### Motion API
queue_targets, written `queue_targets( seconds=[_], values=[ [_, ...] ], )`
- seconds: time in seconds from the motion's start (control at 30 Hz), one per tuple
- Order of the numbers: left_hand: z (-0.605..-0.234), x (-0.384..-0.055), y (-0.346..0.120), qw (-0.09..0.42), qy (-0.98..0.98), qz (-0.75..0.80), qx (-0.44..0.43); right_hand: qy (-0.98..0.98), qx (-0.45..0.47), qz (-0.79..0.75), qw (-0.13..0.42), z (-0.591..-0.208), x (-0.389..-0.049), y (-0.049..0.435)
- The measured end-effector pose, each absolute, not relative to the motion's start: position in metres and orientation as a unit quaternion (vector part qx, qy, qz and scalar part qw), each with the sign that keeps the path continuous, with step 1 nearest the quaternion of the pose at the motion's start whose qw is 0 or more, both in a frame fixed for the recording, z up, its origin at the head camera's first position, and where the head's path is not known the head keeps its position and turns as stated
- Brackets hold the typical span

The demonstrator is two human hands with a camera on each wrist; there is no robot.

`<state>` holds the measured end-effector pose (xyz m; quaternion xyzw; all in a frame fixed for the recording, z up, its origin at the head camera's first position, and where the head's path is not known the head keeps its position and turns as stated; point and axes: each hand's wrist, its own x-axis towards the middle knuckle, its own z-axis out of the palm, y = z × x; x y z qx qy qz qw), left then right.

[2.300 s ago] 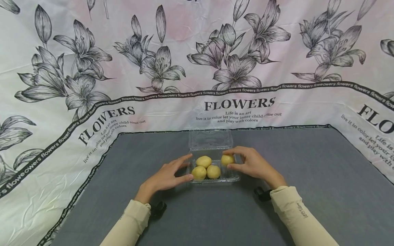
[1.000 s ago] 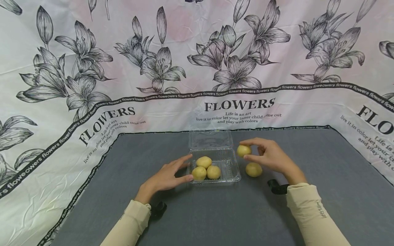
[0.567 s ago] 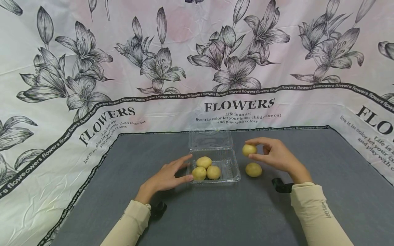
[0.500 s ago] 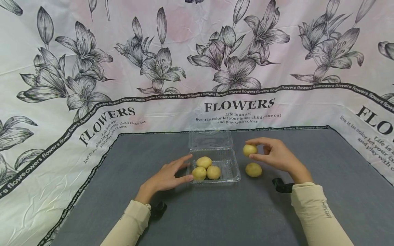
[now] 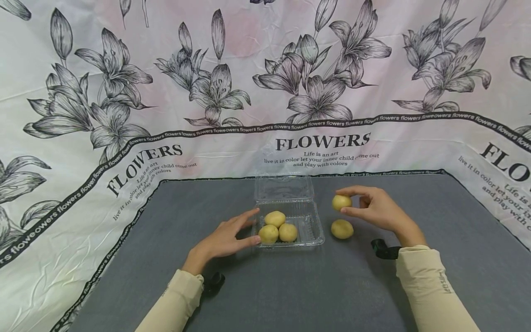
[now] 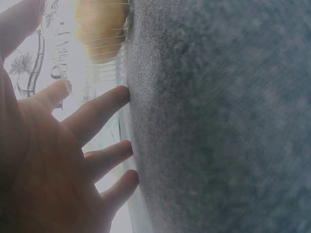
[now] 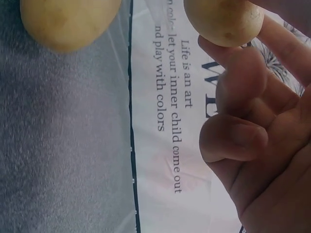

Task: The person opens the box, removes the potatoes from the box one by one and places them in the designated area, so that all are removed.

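Observation:
Between thumb and fingers my right hand (image 5: 379, 210) pinches a small yellow potato (image 5: 342, 202), raised above the table to the right of the container; the right wrist view shows this potato (image 7: 226, 22) too. A second potato (image 5: 342, 229) lies on the table just below it. Three potatoes (image 5: 275, 218) are grouped in the left part of a clear plastic clamshell box (image 5: 309, 226), whose right part is bare. My left hand (image 5: 224, 237) stands at the box's left side, thumb and index fingertip right at its rim. Its fingers are spread in the left wrist view.
The box's clear lid (image 5: 284, 188) is raised at the back. Grey cloth covers the table (image 5: 282, 286), and a white curtain (image 5: 232, 152) with flower prints hangs behind and at the sides. Dark wrist cameras (image 5: 213, 282) sit under both wrists.
My right hand has carried the potato from inside the box out to the right, uncovering the potato on the table. Lately it drifts slightly further right. My left hand stays put.

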<state>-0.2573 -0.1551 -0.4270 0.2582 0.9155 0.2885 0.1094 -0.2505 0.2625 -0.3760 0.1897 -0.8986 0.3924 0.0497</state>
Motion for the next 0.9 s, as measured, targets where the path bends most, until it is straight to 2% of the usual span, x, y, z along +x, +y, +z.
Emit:
queue_targets(
  seconds=[0.9],
  values=[
    [-0.427,-0.256,-0.155,0.110,0.915,0.293,0.256,-0.919,0.154,0.362,-0.004,-0.389,-0.251,0.292]
  ],
)
